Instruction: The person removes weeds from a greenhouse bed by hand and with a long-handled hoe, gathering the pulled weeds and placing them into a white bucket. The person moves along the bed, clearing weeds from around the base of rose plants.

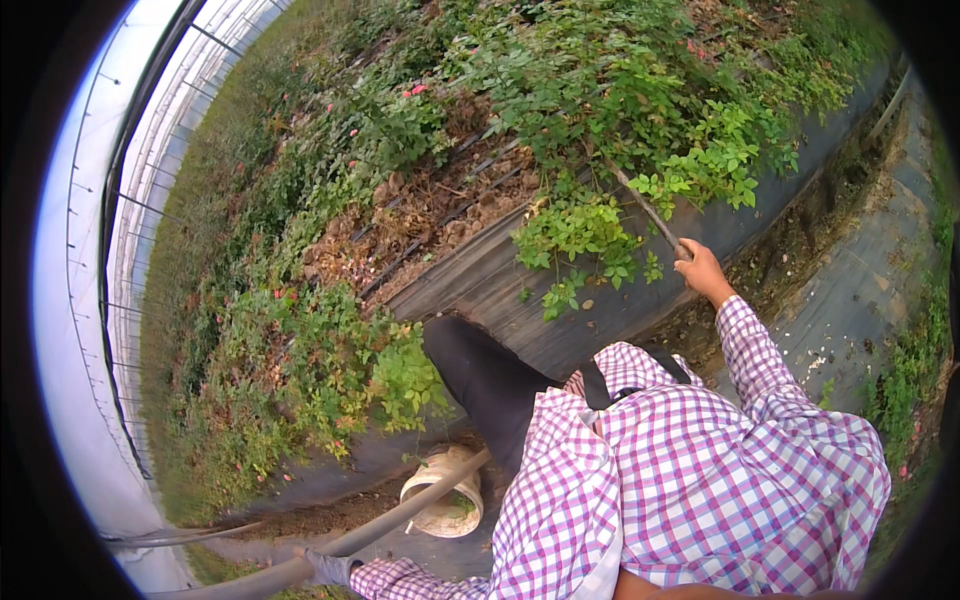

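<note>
My bare right hand is closed around the lower end of a thin wooden-looking stick. The stick's far end disappears among the leaves of a rose bush, so its tip is hidden. At the lower left, my left hand, in a grey glove, grips a thick grey pole that slants across the view. Beside my dark-trousered leg, a dirty white bucket leans on its side behind the pole. Some green bits lie inside it.
A raised bed with a dark plastic side wall curves past me. Drip lines run over its brown soil, between rose bushes with pink blooms. Behind my right arm lies black ground sheeting. Greenhouse film and framing rise at left.
</note>
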`<state>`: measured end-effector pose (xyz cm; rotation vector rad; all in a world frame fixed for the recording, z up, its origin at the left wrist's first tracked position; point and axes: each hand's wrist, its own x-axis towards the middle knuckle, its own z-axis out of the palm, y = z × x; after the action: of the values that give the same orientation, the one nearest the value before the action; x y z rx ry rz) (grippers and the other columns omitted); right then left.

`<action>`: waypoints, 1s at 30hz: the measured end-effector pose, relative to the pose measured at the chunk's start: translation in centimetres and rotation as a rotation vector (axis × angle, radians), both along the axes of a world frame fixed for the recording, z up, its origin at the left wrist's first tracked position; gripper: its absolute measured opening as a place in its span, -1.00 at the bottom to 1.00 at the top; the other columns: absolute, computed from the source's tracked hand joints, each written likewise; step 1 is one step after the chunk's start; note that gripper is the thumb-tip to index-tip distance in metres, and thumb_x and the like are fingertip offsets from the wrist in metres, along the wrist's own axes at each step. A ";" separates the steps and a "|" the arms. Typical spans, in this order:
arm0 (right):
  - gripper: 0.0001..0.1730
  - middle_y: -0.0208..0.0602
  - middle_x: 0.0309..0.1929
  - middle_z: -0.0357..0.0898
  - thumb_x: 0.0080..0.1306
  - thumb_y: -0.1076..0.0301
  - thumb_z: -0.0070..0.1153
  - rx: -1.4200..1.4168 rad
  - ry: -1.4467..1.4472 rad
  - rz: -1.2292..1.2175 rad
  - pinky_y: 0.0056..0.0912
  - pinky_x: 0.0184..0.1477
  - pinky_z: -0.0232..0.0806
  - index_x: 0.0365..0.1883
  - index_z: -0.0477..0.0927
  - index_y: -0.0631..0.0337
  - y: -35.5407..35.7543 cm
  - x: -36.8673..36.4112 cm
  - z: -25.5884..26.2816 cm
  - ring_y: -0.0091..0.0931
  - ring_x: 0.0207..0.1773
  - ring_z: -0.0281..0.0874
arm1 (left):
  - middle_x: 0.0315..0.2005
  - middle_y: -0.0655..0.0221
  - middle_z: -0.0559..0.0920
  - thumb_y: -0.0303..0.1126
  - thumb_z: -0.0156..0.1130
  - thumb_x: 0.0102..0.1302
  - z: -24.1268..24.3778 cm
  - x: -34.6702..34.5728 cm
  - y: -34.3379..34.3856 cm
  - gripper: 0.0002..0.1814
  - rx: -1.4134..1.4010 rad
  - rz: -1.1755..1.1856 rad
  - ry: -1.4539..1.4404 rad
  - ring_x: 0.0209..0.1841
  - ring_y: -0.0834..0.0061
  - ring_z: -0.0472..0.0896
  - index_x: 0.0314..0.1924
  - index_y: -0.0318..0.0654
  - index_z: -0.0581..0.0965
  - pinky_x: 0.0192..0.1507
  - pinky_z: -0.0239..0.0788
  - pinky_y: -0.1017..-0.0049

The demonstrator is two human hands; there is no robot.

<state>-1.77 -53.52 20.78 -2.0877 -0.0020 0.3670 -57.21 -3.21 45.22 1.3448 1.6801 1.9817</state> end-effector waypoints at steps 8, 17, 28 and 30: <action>-0.42 -0.21 -0.19 0.60 0.16 0.45 0.21 0.178 0.274 0.063 -0.38 -0.46 0.36 0.20 0.47 0.32 2.4 -2.2 -2.6 -0.54 -0.54 0.46 | -0.17 0.23 0.63 -0.26 0.19 0.35 -0.9 2.0 0.7 -0.65 -0.046 0.023 -0.037 -0.17 0.34 0.63 0.02 -0.31 0.42 -0.11 0.56 0.33; -0.38 -0.11 -0.05 0.61 0.23 0.44 0.18 0.157 0.107 -0.140 -0.39 -0.38 0.42 0.29 0.38 0.32 1.6 -0.8 0.6 -0.51 -0.43 0.54 | -0.14 0.23 0.63 -0.29 0.11 0.40 -14.8 4.2 -0.2 -0.69 -0.466 0.073 -0.296 -0.14 0.34 0.64 0.04 -0.30 0.39 -0.08 0.56 0.33; -0.33 -0.36 -0.37 0.52 0.32 0.45 0.12 0.349 0.311 -0.093 -0.54 -0.53 0.25 0.39 0.26 0.32 7.2 5.6 0.9 -0.67 -0.58 0.36 | -0.16 0.26 0.66 -0.34 0.12 0.44 -19.6 29.1 1.2 -0.75 -0.808 -0.906 -0.297 -0.24 0.39 0.67 0.06 -0.19 0.42 -0.18 0.62 0.36; -0.34 -0.38 -0.36 0.51 0.30 0.45 0.13 0.375 0.336 -0.043 -0.55 -0.53 0.26 0.38 0.29 0.32 7.1 4.2 2.3 -0.67 -0.58 0.36 | -0.20 0.22 0.65 -0.37 0.14 0.43 -16.6 35.6 1.7 -0.82 -0.735 -1.167 -0.286 -0.29 0.45 0.64 -0.04 -0.20 0.43 -0.18 0.57 0.42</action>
<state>2.38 -46.40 23.06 -1.6359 0.1615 0.6365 -21.65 -1.56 28.63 1.1920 0.9075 0.7259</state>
